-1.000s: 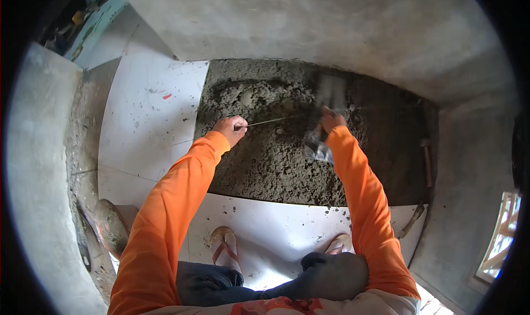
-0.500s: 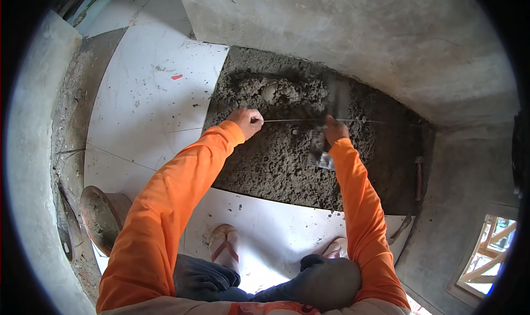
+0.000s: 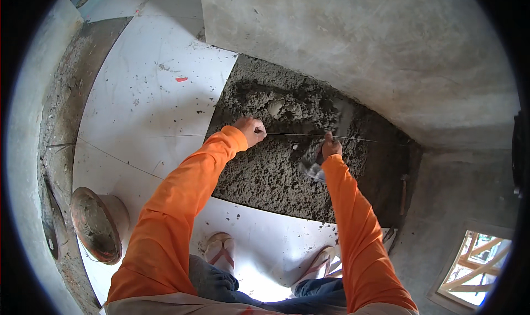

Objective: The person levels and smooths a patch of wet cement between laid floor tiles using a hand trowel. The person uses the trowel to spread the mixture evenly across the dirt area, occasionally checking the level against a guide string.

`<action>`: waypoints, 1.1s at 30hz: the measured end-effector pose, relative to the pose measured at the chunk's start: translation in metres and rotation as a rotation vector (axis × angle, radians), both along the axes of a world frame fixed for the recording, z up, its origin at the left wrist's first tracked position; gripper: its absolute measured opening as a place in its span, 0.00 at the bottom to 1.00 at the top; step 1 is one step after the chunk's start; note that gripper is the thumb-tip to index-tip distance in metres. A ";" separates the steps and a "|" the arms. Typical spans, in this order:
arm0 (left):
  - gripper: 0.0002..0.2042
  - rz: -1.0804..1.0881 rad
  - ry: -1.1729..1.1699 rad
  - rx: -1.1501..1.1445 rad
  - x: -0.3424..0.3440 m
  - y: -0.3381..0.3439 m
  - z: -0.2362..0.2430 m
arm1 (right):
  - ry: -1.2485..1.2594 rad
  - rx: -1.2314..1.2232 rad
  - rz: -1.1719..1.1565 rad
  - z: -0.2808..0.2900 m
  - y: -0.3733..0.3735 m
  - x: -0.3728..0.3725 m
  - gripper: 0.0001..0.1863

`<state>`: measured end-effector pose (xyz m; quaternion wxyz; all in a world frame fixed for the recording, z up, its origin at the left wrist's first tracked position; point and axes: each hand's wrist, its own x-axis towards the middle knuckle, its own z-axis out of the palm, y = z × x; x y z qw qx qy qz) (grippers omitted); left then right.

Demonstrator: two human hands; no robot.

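Note:
A thin string (image 3: 292,134) runs taut from left to right just over a bed of wet grey mortar (image 3: 270,177). My left hand (image 3: 252,131) pinches it between thumb and fingertips above the mortar's left part. To the right, my right hand (image 3: 331,146) is closed round a trowel, its handle mostly hidden by the fingers. The metal trowel blade (image 3: 313,170) points down and left over the mortar, smeared grey and slightly blurred. One finger of this hand reaches up to the string; whether it touches I cannot tell.
White floor tiles (image 3: 165,105) border the mortar on the left and near sides. A mortar-stained bucket (image 3: 94,227) lies tilted at the left. Plastered walls (image 3: 353,44) close the far and right sides. A hammer-like tool (image 3: 403,193) lies at the mortar's right edge.
The view has shifted, so the walls and tiles sit differently. Both hands stay at the string, and the right hand with the trowel has come slightly closer to the left hand.

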<state>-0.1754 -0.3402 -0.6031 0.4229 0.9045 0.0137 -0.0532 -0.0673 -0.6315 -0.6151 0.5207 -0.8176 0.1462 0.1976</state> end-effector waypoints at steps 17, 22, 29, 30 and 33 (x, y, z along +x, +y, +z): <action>0.07 0.110 0.035 0.007 0.004 0.003 0.008 | 0.193 0.217 0.335 -0.002 0.037 0.003 0.21; 0.08 0.028 0.010 -0.028 0.001 0.003 -0.001 | 0.096 0.045 0.326 -0.010 0.039 -0.048 0.23; 0.09 0.029 -0.014 -0.033 0.003 0.003 0.005 | 0.264 -0.395 0.863 0.029 -0.014 -0.057 0.44; 0.09 0.028 -0.033 -0.031 0.002 0.003 0.007 | 0.276 -0.391 0.867 0.027 -0.017 -0.063 0.44; 0.09 0.014 0.014 -0.016 -0.001 0.002 0.013 | 0.186 -0.577 0.899 0.025 -0.025 -0.079 0.44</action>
